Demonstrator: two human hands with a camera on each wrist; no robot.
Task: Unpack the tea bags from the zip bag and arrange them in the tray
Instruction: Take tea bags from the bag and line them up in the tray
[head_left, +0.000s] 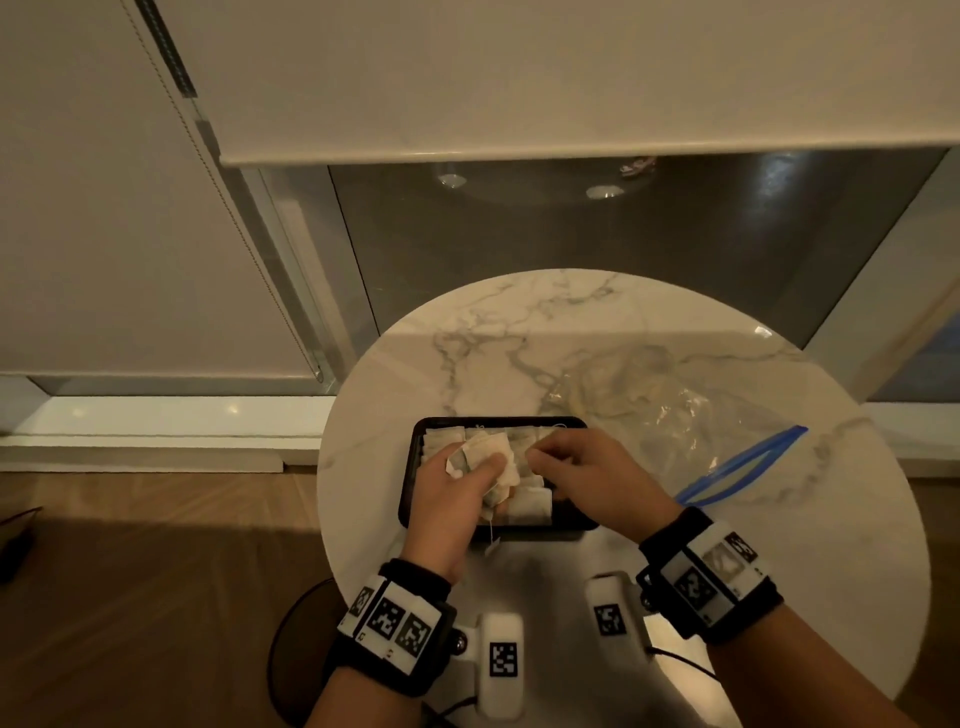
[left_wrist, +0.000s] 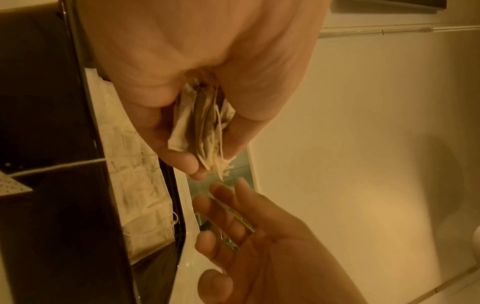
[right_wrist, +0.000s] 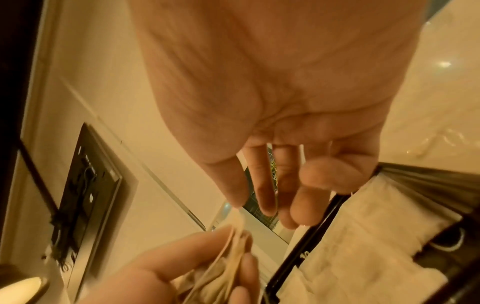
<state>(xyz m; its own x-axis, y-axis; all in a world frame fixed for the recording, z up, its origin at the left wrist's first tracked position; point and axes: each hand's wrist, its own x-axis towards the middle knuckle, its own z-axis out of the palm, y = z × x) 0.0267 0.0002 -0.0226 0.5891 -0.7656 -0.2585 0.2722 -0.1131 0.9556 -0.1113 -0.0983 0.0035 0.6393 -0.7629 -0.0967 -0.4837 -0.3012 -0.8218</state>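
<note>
Left hand (head_left: 451, 499) grips a bunch of tea bags (head_left: 485, 453) above the tray (head_left: 408, 486). Right hand (head_left: 592, 475), beside it, holds nothing, fingers loosely spread. Zip bag (head_left: 675, 421) lies on the bench (head_left: 519, 338) beyond the right hand.

Head view: worn high, looking forward and down over a round marble table (head_left: 597, 332); both wrists and the black tray (head_left: 415, 452) sit in the lower middle, window wall beyond. Wide field, moderate range.

Left wrist view: very close, looking along the left hand (left_wrist: 197, 67) toward its fingertips, picture rolled so the tray edge (left_wrist: 179, 205) runs nearly vertical at left. The right hand (left_wrist: 262, 242) enters from below.

Right wrist view: equally close, along the right palm (right_wrist: 272, 82); the left hand (right_wrist: 166, 277) shows at the bottom, tray rim (right_wrist: 298, 248) at lower right. Blurred, probably by motion.

Shared by all three: both hands and the tray.
</note>
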